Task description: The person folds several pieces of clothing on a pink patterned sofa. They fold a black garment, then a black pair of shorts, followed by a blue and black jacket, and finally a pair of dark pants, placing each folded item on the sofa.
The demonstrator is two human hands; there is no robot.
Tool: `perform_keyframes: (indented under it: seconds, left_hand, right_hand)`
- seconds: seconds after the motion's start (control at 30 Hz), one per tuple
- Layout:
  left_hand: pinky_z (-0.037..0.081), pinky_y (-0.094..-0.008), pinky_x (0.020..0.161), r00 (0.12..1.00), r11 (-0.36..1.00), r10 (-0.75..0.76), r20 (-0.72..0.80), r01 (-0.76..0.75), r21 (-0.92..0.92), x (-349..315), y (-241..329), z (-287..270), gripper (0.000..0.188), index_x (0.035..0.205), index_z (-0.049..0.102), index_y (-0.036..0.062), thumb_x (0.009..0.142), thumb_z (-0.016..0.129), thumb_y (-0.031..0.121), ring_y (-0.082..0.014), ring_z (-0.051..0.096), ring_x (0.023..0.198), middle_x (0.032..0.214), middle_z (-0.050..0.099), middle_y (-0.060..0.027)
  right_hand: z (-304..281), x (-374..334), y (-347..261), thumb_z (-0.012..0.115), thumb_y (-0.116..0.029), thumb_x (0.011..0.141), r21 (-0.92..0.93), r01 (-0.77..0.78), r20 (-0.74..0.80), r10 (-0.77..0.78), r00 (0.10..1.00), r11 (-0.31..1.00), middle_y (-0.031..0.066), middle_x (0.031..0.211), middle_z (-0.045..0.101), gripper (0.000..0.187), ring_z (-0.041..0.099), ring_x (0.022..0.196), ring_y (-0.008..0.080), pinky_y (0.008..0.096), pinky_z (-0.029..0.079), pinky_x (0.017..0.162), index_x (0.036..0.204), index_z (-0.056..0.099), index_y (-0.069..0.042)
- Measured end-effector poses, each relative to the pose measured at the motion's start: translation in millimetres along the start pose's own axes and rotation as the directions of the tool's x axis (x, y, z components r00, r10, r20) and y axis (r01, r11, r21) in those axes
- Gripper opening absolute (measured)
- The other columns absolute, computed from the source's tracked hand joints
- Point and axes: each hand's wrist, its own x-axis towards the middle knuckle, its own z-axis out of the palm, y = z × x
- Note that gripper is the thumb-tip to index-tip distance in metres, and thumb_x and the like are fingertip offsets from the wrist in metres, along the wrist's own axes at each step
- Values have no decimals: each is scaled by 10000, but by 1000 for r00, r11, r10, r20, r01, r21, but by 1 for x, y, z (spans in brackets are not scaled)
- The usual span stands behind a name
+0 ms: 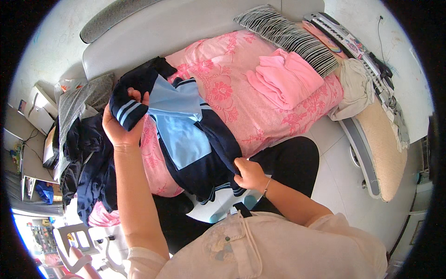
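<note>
A navy and light blue jacket (181, 144) with striped ribbed trim lies spread over the near side of the bed, its lower edge hanging above my lap. My left hand (121, 128) is closed round a navy part with light blue stripes, raised at the jacket's upper left; some fingertips show above the fabric. At the jacket's right side, my right hand (251, 174) pinches the navy edge between thumb and fingers. Folds hide part of the jacket's far end.
A pink flowered sheet (218, 60) covers the bed. Folded pink clothing (285, 79) and a striped pillow (288, 37) lie at the far right. Dark clothes (93, 162) are heaped at the left. An electronic keyboard (348, 42) and a beige padded board (381, 149) stand right.
</note>
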Motion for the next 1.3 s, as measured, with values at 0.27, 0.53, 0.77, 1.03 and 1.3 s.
perform_keyframes:
  seconds: [0.27, 0.53, 0.77, 1.03, 1.3]
  left_hand:
    - [353, -476, 993, 939, 992, 27, -342, -68, -106, -72, -21, -30, 331, 994, 608, 26, 840, 534, 310, -266, 571, 914, 935, 595, -136]
    - [451, -444, 888, 952, 991, 8, -307, -49, -124, -127, -54, -21, 427, 1103, 578, 21, 825, 583, 345, -266, 610, 870, 986, 621, -137]
    - [549, -432, 708, 785, 916, -401, -473, 352, -191, -187, -106, -37, 641, 1228, 481, -75, 822, 584, 410, -319, 644, 783, 1085, 611, -217]
    - [384, -382, 1004, 652, 598, -431, -624, 724, 344, -223, -154, -53, 874, 1350, 393, 0, 730, 739, 510, -254, 522, 1138, 1263, 537, -127]
    - [306, -366, 1062, 475, 307, -633, -611, 879, 365, -198, -172, -54, 819, 1414, 321, -7, 858, 586, 532, -257, 394, 1279, 1378, 435, -170]
  right_hand:
    - [-17, 53, -10, 695, -165, 795, 358, 88, -271, 13, 963, 929, 69, 641, 541, 244, 550, 571, 225, 349, 444, 543, 940, 545, -40]
    - [-14, 127, 14, 586, -340, 861, 326, -209, 191, 153, 970, 922, 148, 805, 673, 570, 659, 694, 244, 364, 494, 653, 1316, 457, -22]
    - [-16, 217, 36, 539, -366, 909, 543, -205, 71, 199, 977, 814, 171, 967, 668, 444, 649, 854, 264, 346, 497, 780, 1149, 591, 4]
    - [-24, 294, -3, 536, -662, 805, 755, -521, 365, 404, 839, 399, 38, 864, 599, 612, 565, 815, 183, 371, 461, 732, 1024, 649, -102]
    - [28, 356, 94, 637, -366, 779, 527, -434, 67, 473, 878, 730, 206, 928, 676, 420, 649, 846, 321, 434, 475, 714, 888, 665, 39]
